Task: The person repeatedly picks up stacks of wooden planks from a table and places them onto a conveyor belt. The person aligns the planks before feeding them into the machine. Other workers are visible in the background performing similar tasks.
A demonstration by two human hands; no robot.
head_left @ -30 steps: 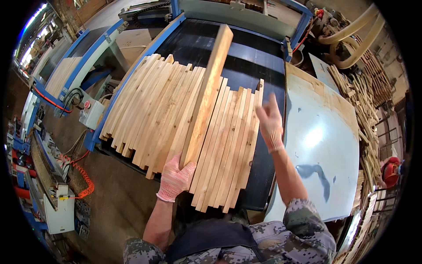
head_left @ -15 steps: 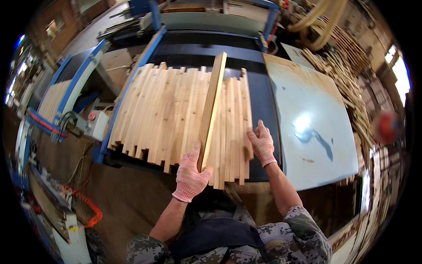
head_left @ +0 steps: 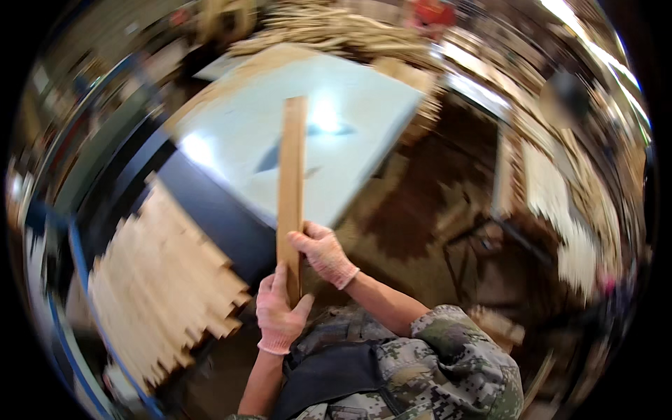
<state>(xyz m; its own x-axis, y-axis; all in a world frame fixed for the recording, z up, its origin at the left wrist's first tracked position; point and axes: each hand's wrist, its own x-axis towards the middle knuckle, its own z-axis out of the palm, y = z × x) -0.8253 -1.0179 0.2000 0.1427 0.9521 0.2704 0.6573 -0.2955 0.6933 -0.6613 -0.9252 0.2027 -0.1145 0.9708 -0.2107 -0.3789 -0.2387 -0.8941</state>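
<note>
The pink-gloved left hand (head_left: 280, 320) and pink-gloved right hand (head_left: 325, 255) clamp, close together, the near end of the long, flat, light-brown wooden board (head_left: 290, 175) stretching ahead of them; a firm grip should steady its far end.

A dark, nearly black apron (head_left: 325, 378) covers the person's lap and lower front. Camouflage cloth (head_left: 413, 381) shows just right of the apron, printed in small square blocks of grey, green and near-black. Farther right of the apron, the right sleeve (head_left: 465, 350) carries the same pattern and ends short of the bare forearm (head_left: 388, 304). Beyond the apron, the left hand (head_left: 278, 318) and right hand (head_left: 323, 257) wear pinkish, seemingly knitted gloves with snug wrist cuffs.
</note>
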